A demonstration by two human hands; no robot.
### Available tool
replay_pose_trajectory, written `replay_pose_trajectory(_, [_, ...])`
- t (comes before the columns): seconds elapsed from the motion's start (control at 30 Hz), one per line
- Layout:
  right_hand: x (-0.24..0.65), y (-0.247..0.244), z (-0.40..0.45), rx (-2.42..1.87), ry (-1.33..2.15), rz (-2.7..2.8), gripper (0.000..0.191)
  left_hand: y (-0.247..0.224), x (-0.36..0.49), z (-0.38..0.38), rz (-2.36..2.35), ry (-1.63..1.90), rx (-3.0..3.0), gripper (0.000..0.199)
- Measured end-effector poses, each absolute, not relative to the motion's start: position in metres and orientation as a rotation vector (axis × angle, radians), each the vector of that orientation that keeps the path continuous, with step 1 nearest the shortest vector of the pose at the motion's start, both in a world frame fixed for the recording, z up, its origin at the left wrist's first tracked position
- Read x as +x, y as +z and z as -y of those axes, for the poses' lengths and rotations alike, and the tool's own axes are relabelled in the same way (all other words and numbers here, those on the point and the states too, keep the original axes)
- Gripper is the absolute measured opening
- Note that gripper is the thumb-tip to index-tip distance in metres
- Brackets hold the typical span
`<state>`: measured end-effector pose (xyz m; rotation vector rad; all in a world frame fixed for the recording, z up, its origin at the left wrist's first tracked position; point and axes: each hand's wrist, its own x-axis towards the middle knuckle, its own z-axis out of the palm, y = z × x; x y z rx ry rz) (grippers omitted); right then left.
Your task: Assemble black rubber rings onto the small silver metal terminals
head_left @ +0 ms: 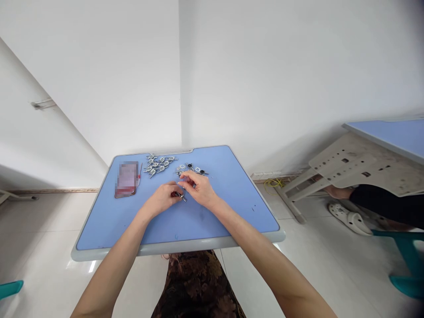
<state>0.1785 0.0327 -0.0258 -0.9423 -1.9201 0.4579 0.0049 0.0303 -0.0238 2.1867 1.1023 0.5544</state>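
Near the middle of the blue table (198, 221), my left hand (164, 196) is closed on a small metal part (182, 197), which sticks out past the fingertips. My right hand (197, 187) is right beside it, thumb and fingers pinched together; whatever they hold is too small to make out. Behind the right hand lie several metal parts with black round pieces (202, 172). A cluster of small metal parts (160, 165) is spread at the table's back left.
A phone (126, 179), partly blurred, lies on the left of the table, with a thin red-and-white item (139, 176) beside it. White walls rise behind. To the right are another table (391, 137), a person's leg and a white clog (349, 218).
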Motion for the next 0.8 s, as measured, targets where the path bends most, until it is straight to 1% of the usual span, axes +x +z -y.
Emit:
replay_pose_trajectory(0.07, [0.178, -0.027, -0.033, -0.938, 0.383, 1.936, 0.018, -0.024, 0.005, -0.03, -1.095, 0.558, 2.189, 0.015])
replay_pose_trajectory(0.17, [0.182, -0.025, -0.032, -0.899, 0.339, 1.994, 0.026, -0.024, 0.005, -0.031, -1.096, 0.555, 2.202, 0.015])
replay_pose_trajectory(0.3, [0.189, -0.018, -0.03, -0.825, 0.502, 2.079, 0.037, -0.025, 0.005, -0.031, -1.113, 0.564, 2.196, 0.014])
replay_pose_trajectory(0.37, [0.189, -0.018, -0.031, -0.806, 0.572, 2.062, 0.035, -0.025, 0.005, -0.03, -1.117, 0.564, 2.195, 0.014])
replay_pose_trajectory(0.4, [0.188, -0.018, -0.031, -0.817, 0.576, 2.034, 0.031, -0.024, 0.005, -0.03, -1.114, 0.561, 2.197, 0.015])
replay_pose_trajectory(0.47, [0.185, -0.021, -0.033, -0.871, 0.534, 1.961, 0.021, -0.024, 0.005, -0.03, -1.111, 0.561, 2.197, 0.015])
replay_pose_trajectory(0.53, [0.183, -0.024, -0.033, -0.915, 0.473, 1.924, 0.016, -0.023, 0.005, -0.029, -1.109, 0.563, 2.192, 0.015])
replay_pose_trajectory(0.67, [0.183, -0.024, -0.031, -0.93, 0.419, 2.018, 0.017, -0.022, 0.006, -0.029, -1.1, 0.561, 2.194, 0.016])
replay_pose_trajectory(0.8, [0.185, -0.023, -0.029, -0.887, 0.479, 2.087, 0.021, -0.024, 0.005, -0.03, -1.11, 0.562, 2.195, 0.014])
